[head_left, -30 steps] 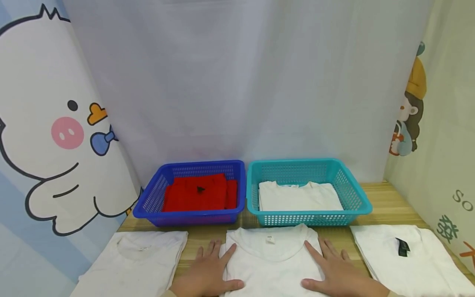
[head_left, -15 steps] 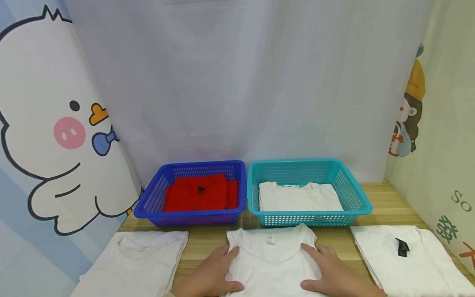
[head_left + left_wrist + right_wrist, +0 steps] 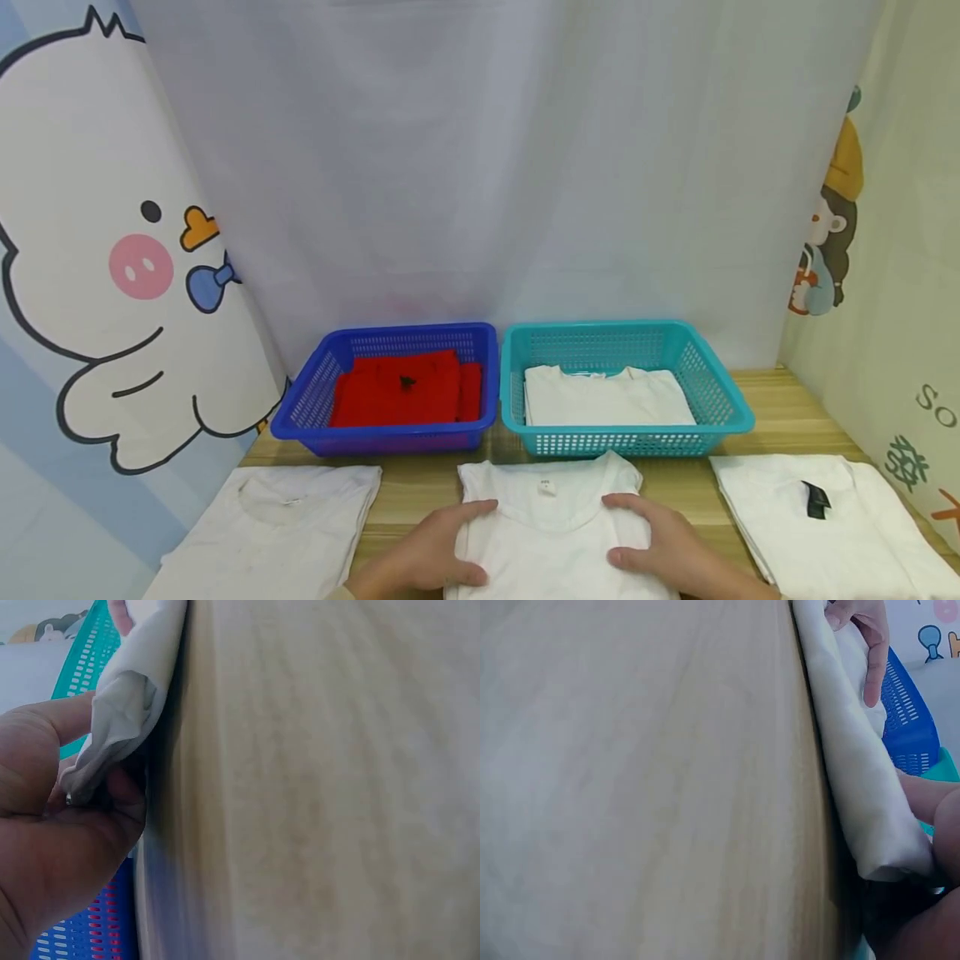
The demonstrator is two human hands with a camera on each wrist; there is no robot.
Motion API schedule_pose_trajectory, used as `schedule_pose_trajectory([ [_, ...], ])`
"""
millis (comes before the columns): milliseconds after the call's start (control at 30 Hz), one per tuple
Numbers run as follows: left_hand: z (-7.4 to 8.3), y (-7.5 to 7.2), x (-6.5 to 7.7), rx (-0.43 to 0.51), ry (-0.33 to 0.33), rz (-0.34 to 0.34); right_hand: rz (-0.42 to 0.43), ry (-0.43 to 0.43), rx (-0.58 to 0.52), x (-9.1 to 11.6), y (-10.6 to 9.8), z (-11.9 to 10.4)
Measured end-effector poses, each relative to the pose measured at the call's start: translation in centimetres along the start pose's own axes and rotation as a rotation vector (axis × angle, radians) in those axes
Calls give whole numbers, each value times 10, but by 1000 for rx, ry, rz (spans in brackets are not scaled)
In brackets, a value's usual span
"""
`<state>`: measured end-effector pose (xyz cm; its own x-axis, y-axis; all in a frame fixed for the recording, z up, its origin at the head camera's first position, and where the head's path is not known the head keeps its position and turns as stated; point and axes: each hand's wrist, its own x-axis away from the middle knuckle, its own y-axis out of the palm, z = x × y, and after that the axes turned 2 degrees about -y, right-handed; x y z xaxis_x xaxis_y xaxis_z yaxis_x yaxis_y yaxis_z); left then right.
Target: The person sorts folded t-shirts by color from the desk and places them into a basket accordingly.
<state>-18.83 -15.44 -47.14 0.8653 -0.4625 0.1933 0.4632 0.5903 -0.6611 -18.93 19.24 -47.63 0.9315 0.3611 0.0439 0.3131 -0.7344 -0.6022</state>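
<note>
A folded white T-shirt [image 3: 551, 554] lies at the front middle of the table, its round neckline and small label facing up. My left hand [image 3: 427, 550] grips its left side, thumb and index finger on top. In the left wrist view, other fingers [image 3: 124, 795] curl beneath the folded cloth [image 3: 124, 705]. On the opposite side my right hand [image 3: 667, 546] holds the right edge the same way, thumb and index finger over the fabric. The right wrist view shows the thick rolled edge of the shirt [image 3: 855, 765] beside that hand, whose lower fingers are dark and partly hidden.
Behind the shirt stand a blue basket [image 3: 300, 417] with folded red clothes [image 3: 393, 396] and a teal basket [image 3: 720, 408] with a folded white garment [image 3: 603, 398]. Further folded white shirts lie at left [image 3: 277, 533] and right [image 3: 840, 525]. A grey curtain [image 3: 480, 167] hangs behind.
Both hands have gone from lying spread flat at the shirt's sides to gripping its edges, fingers tucking under. The index fingers have shifted inward over the cloth. Shirt and baskets stay put.
</note>
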Motion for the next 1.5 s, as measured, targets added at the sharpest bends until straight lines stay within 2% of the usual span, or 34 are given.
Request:
schedule_pose_trajectory([
  [233, -1, 0, 0, 87, 9, 87, 97, 111, -25, -1, 3, -2],
  [367, -1, -1, 3, 147, -9, 96, 98, 86, -31, 2, 2, -2],
  [600, 7, -8, 15, 257, 9, 100, 84, -14, -56, 15, -8, -8],
  [733, 17, -13, 23, 377, 4, 141, 107, 3, -86, 23, -16, -19],
  [833, 24, -17, 28, 445, 34, 183, 136, 48, -120, 27, -22, -28],
  [967, 35, -21, 31, 506, 78, 213, 190, 55, -140, 30, -31, -37],
  [1133, 47, -30, 23, 564, 106, 203, 238, 13, -129, 29, -47, -43],
  [1333, 60, -42, 2, 530, 129, 221, 291, -49, -10, 21, -71, -46],
  [1500, 72, -54, -20, 567, 168, 202, 280, -100, -73, 12, -93, -48],
])
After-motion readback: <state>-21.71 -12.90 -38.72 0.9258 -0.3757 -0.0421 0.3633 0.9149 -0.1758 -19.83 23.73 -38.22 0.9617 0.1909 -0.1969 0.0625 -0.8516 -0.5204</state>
